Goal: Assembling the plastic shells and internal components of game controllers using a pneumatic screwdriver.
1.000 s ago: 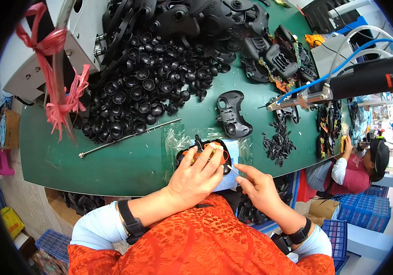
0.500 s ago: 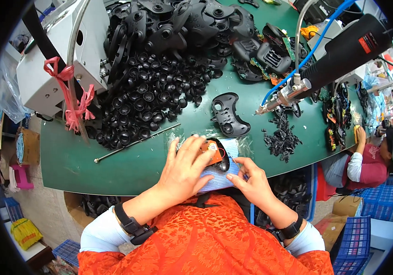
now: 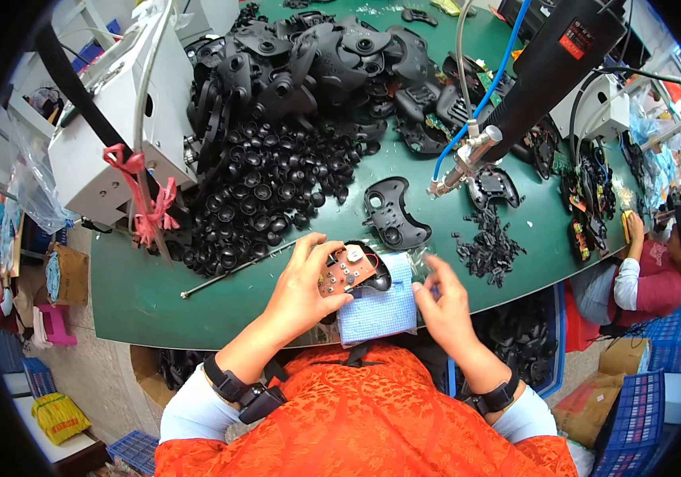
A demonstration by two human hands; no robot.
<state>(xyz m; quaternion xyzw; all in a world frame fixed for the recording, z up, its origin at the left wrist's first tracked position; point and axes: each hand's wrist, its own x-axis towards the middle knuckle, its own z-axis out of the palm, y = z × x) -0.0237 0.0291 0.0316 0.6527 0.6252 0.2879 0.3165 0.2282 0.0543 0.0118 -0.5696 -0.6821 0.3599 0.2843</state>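
Observation:
My left hand (image 3: 299, 280) grips a black game controller shell (image 3: 382, 277) with an orange circuit board (image 3: 348, 273) in it. A red wire and a round white part show on the board. The shell is tilted over a folded light-blue cloth (image 3: 376, 316) at the table's near edge. To the right of the cloth, my right hand (image 3: 445, 306) has its thumb and fingers apart, with nothing visible between them. Just beyond the hands lies another black controller shell (image 3: 396, 215), and clear plastic (image 3: 418, 261) pokes out beside the cloth.
Heaps of black controller shells (image 3: 340, 56) and small black caps (image 3: 257, 183) cover the far left of the green table (image 3: 157, 306). A thin metal rod (image 3: 233, 272) lies before them. A black tool with a metal tip (image 3: 475, 151) hangs at right above small black parts (image 3: 487, 246). A co-worker (image 3: 650, 270) sits far right.
My left hand has lifted and tilted the shell leftward, baring more of the board and cloth. My right hand has drawn away to the right and its fingers have spread.

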